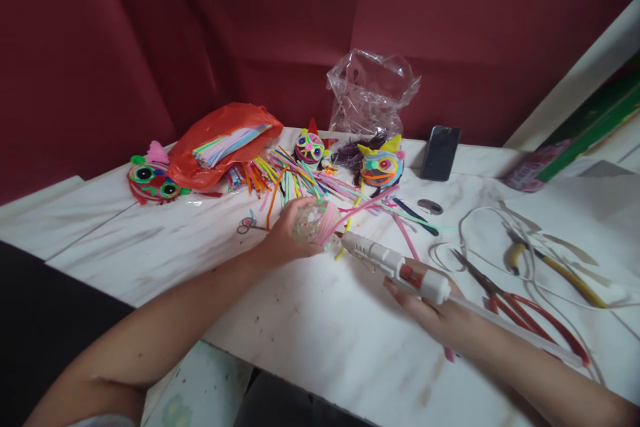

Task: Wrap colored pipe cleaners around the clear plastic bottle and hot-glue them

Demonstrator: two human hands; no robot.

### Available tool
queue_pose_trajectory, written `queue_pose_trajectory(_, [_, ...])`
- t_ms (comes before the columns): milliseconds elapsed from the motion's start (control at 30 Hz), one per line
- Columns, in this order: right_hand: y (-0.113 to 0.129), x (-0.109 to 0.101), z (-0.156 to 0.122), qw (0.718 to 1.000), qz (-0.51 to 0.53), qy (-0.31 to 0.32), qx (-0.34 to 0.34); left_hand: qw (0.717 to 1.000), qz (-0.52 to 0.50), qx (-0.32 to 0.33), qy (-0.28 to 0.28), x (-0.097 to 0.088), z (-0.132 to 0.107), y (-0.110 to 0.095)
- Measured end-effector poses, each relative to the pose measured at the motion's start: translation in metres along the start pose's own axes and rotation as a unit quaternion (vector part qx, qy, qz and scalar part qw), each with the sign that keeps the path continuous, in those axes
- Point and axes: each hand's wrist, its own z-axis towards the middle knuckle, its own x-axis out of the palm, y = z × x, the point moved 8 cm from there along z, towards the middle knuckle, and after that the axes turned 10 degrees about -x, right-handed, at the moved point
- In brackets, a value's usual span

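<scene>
My left hand [286, 235] is closed around a clear, rounded piece [309, 221] partly wrapped in pink pipe cleaner. A loose pink pipe cleaner [367, 203] runs from it up to the right. In my right hand [425, 300] is a white hot glue gun [377, 253], its nozzle pointing left at the wrapped piece. Whether the tip touches the pink winding I cannot tell. A long translucent glue stick [520, 332] sticks out of the gun's back end, above my right forearm.
Behind my hands lie loose pipe cleaners [295, 177], a red plastic bag [220, 127] and several decorated animal faces, one yellow-eared [383, 167]. A phone [441, 153] leans at the back. Red-handled scissors [520, 307], yellow-handled pliers [565, 273] and a white cord [463, 227] lie right.
</scene>
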Motion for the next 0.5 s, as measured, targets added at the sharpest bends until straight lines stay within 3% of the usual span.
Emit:
queue_pose_trajectory(300, [-0.0084, -0.0026, -0.0025, 0.999, 0.01, -0.029, 0.018, 0.999, -0.026, 0.018, -0.001, 0.0, -0.0005, 0.0003])
queue_pose_trajectory(500, [-0.0003, 0.0026, -0.0006, 1.0, 0.016, -0.003, -0.016, 1.0, -0.026, 0.008, 0.014, 0.0033, -0.0005, 0.0008])
